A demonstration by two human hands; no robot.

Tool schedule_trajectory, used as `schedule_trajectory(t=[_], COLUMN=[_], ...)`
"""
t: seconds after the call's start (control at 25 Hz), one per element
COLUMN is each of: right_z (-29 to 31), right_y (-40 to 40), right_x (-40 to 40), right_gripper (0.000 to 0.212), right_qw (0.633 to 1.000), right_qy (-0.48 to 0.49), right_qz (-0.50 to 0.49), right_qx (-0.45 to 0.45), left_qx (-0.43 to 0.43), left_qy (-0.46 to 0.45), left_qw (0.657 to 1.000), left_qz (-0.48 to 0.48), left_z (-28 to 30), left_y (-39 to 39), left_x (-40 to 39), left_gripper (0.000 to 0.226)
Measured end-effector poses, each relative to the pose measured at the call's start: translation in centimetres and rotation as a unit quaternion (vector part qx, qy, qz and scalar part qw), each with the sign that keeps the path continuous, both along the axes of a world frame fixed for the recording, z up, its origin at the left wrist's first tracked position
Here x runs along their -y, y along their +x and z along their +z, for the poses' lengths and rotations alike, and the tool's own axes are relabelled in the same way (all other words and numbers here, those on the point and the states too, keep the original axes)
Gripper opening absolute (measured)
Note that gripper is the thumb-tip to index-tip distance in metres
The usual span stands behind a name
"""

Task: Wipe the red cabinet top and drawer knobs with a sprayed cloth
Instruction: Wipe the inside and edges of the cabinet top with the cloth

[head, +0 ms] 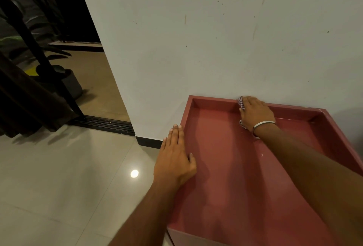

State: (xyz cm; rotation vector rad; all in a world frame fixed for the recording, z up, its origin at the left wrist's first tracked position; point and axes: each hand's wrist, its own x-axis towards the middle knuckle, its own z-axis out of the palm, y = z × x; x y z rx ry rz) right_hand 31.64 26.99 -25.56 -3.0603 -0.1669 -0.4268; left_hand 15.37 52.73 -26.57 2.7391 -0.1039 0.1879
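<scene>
Cloth (241, 104): soft, light, checked fabric, far edge of the frame's right half, bunched under my right hand (255, 113); best held flat beneath the palm, I judge.
Right hand: fingers laid flat, pressing the cloth into the rear of the tray-like top against the wall (196, 39).
Left hand (174, 155): fingers straight and together, resting on the left rim, holding nothing.
Red cabinet top (225, 177): lower right; stiff, smooth, probably slick when damp; the raised rim hinders corner wiping.
Drawer knobs: not visible.
Surroundings: glossy floor tiles (59, 177) lower left, potted plant (64, 80) at left, well apart.
</scene>
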Motion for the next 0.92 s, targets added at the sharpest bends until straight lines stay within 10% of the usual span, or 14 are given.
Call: schedule_trajectory(t=[0.92], right_z=[0.8], right_y=[-1.7], right_x=[11.1], right_gripper=[0.044], right_qw=[0.995], right_qy=[-0.014], right_qz=[-0.092], right_qx=[-0.036], left_qx=[0.017], left_qy=[0.003], left_qw=[1.0], left_qz=[-0.005], left_z=[-0.1], left_y=[0.1], left_x=[-0.2], left_gripper=[0.083])
